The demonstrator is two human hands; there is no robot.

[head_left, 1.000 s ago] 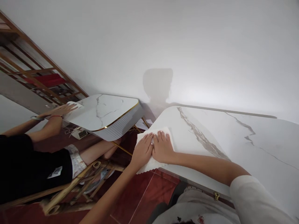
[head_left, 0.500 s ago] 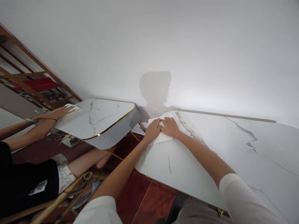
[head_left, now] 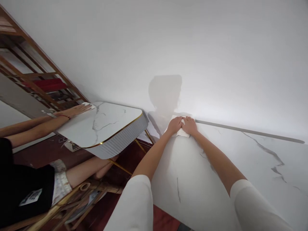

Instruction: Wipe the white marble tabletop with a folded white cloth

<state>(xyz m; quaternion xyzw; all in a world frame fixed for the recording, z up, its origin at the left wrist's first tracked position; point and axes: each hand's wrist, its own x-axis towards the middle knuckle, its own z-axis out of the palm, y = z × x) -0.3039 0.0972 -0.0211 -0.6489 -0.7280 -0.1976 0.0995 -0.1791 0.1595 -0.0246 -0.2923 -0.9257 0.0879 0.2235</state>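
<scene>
A white cloth (head_left: 181, 133) lies bunched on the marble-patterned tabletop (head_left: 204, 189) at its far edge, close to the wall. Both my hands press down on it side by side, thumbs near each other. My left hand (head_left: 175, 124) covers the cloth's left part, fingers bent over it. On its right part rests my right hand (head_left: 189, 125), its fingers curled toward the far edge. Much of the cloth is hidden under the two hands.
At left, a co-worker's hands (head_left: 78, 109) hold a white cloth (head_left: 91, 106) on a second marble-patterned table (head_left: 115, 120) with a gold rim. A bamboo chair (head_left: 84, 189), a wooden rack (head_left: 48, 61) and the white wall (head_left: 216, 57) surround the tables.
My hands have slid the cloth away from me and slightly right, to the tabletop's far edge. The co-worker's hands have also moved farther onto their table.
</scene>
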